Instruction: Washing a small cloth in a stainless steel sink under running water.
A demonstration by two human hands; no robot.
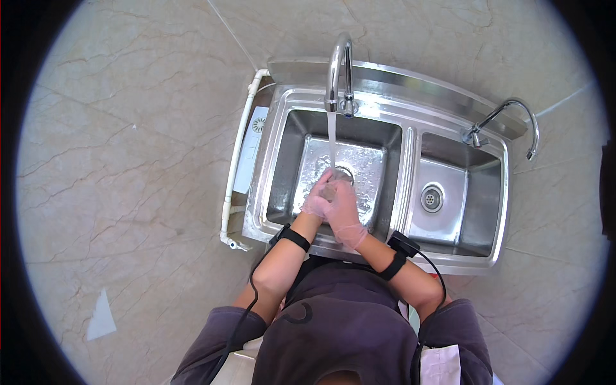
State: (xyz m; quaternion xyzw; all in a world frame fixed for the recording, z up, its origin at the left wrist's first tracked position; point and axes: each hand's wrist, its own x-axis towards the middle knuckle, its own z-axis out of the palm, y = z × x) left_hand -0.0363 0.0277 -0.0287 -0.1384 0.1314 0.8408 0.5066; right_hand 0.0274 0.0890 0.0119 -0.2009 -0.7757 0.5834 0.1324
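Note:
Both my hands are inside the left basin of a stainless steel sink point(276, 192), wearing thin pinkish see-through gloves. My left hand point(316, 199) and my right hand point(344, 204) press together near the end of a water stream point(332, 137). Between them shows a small greyish-brown item point(329, 193), too blurred and covered by fingers to name. The water runs from a chrome gooseneck faucet point(333, 72) at the back of the basin. Below the hands, the wet basin floor bears drops, and the drain point(347, 169) is partly hidden by the fingers.
To the right is a second basin point(462, 221) with a round drain strainer point(431, 198). Another chrome faucet point(517, 102) swings out past its right edge. White pipe point(236, 159) runs down the sink's left side. Cabled black straps point(294, 238) circle my forearms.

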